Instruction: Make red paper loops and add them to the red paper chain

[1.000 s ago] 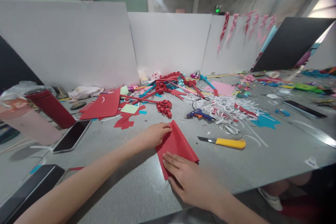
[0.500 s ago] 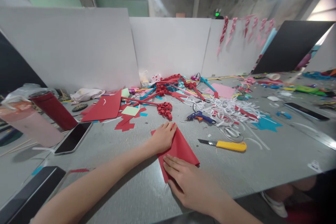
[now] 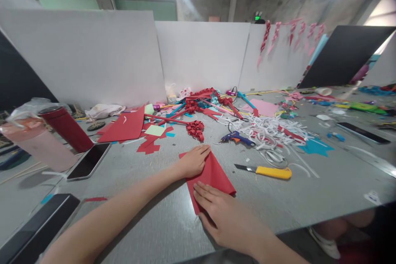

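A folded sheet of red paper [image 3: 215, 175] lies on the grey table in front of me. My left hand [image 3: 194, 161] rests across its upper corner, fingers stretched out and pressed down on the sheet. Nearer to me, my right hand [image 3: 221, 210] lies with its fingers flat on the lower left part of the same paper, the thumb by its bottom corner. Both hands cover parts of the sheet. To the right of the paper is a yellow utility knife [image 3: 272, 172] with its blade out. Beyond it lies a blue glue gun [image 3: 239, 138].
Shredded white paper strips [image 3: 275, 132] are heaped behind the knife. Red curled-paper flowers [image 3: 195, 129] and red sheets [image 3: 123, 126] lie at the back. On the left stand a red flask [image 3: 68, 130] and a pink bottle [image 3: 38, 142], near a phone [image 3: 88, 161] and a black box [image 3: 38, 225].
The fingers of my left hand have flattened and shifted slightly along the paper's top corner. My right hand and the sheet stay nearly where they were.
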Tool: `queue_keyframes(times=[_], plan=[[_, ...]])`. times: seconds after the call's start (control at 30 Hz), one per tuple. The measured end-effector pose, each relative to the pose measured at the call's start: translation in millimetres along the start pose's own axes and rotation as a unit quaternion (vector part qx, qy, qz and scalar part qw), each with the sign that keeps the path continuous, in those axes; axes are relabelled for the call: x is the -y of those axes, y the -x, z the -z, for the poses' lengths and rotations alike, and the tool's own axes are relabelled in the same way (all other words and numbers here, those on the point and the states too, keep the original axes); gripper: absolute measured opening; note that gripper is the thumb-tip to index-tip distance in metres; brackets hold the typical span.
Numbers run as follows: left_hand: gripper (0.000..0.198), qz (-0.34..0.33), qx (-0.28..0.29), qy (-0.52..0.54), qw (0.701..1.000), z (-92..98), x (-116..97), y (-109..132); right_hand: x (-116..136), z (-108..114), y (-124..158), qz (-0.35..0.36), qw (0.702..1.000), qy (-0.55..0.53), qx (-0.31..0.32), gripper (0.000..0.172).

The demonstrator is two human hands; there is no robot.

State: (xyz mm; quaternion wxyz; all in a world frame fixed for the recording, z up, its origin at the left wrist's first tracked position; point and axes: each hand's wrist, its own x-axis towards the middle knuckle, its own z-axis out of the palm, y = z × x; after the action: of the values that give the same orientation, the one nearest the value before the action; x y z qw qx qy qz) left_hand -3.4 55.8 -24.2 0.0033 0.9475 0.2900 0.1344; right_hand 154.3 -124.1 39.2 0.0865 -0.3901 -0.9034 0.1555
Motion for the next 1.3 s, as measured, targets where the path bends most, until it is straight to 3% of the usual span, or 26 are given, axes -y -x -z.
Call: queue_keyframes(times=[0.23, 0.43, 0.6, 0.8, 1.03, 1.13, 1.3], plan=[[0.049, -0.011, -0.017, 0.006, 1.0, 2.1, 0.4, 2.3, -3.5, 12.0, 5.4, 0.004, 1.0, -0.022, 0.019, 0.06], [0.049, -0.029, -0.017, -0.008, 0.999, 4.0, -1.1, 1.8, -42.3, 35.2, -3.7, -0.079, 0.996, 0.025, -0.021, 0.068], [0.05, -0.013, -0.025, -0.008, 1.0, 0.5, -2.5, 2.5, -81.7, 29.5, -22.5, -0.101, 0.993, 0.067, 0.004, 0.079], [0.055, 0.017, -0.009, 0.01, 1.0, 0.3, -2.9, 3.2, -99.4, 26.2, -32.4, -0.094, 0.992, 0.076, 0.018, 0.079], [0.055, 0.018, -0.016, 0.0, 1.0, -1.0, -3.4, 2.8, -120.9, 25.0, -47.0, -0.052, 0.993, 0.107, -0.025, 0.067], [0.055, 0.021, -0.012, -0.002, 1.0, -1.0, -3.7, 3.0, -118.5, 19.7, -38.4, -0.05, 0.988, 0.138, -0.037, 0.06], [0.056, 0.023, -0.009, 0.0, 1.0, 0.0, -4.0, 2.8, -105.1, 7.3, -1.3, -0.024, 0.985, 0.159, -0.059, 0.053]])
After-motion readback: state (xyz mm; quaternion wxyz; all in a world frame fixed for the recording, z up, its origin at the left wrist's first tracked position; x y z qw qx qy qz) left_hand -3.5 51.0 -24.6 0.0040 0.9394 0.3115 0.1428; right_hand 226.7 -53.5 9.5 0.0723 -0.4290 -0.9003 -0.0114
